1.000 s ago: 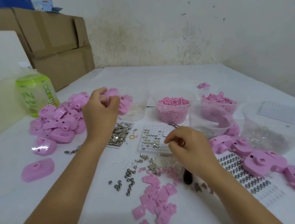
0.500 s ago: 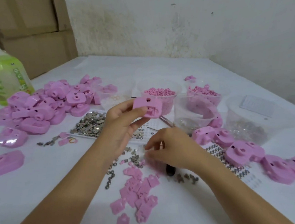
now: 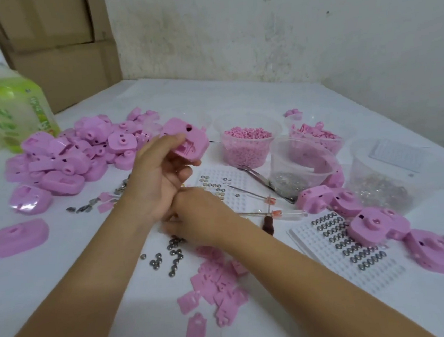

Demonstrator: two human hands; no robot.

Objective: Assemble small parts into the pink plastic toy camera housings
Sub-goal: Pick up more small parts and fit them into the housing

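Pink housing (image 3: 186, 142) raised above bench (image 3: 236, 97) centre, left hand (image 3: 160, 179) grip grasping it | right hand (image 3: 201, 216) low over small metal parts (image 3: 169, 253), fingers hidden, grip state unclear | housing pile (image 3: 74, 154) far left

pink housings (image 3: 62, 161); green bottle (image 3: 16, 111); white table (image 3: 64, 276); brown boxes (image 3: 57, 48)

White table (image 3: 64, 284) carries pink housings (image 3: 62, 161), perhaps washers (image 3: 169, 256).

Soft, even, fairly bright light is washing over the white surface (image 3: 236, 94), the forearms are casting faint shadows, and wide-angle distortion is bending and softening the edges.
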